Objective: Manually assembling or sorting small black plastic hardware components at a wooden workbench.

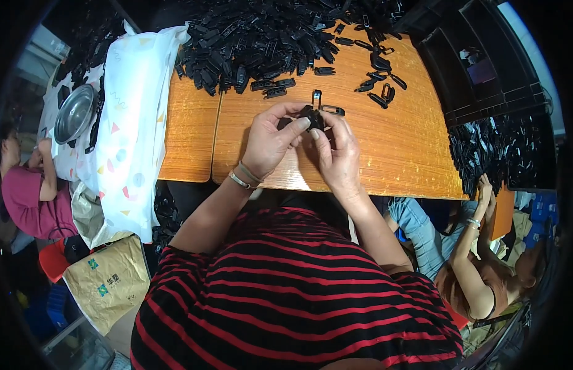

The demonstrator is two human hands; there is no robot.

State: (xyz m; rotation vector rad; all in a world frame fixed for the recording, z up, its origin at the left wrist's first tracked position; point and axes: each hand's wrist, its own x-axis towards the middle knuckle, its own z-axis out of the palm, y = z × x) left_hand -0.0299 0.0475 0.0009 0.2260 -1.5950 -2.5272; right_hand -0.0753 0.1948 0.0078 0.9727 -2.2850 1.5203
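Near the table's front edge, my left hand (271, 139) and my right hand (339, 154) meet around a small dark plastic part (311, 117). Thumbs and fingertips of both hands press on it, so much of its shape is hidden. A narrow black loop-shaped piece (317, 97) stands up from between my fingers; whether it is joined to the part I cannot tell. Beside my right fingertips is a second slim black frame with a slot (333, 110). Two bands circle my left wrist.
A large heap of black plastic parts (249, 43) covers the far side of the wooden table (397, 160). Several loose pieces (379, 77) lie at the far right. A patterned plastic sheet (123, 123) and metal bowl (75, 113) are left. People sit on both sides.
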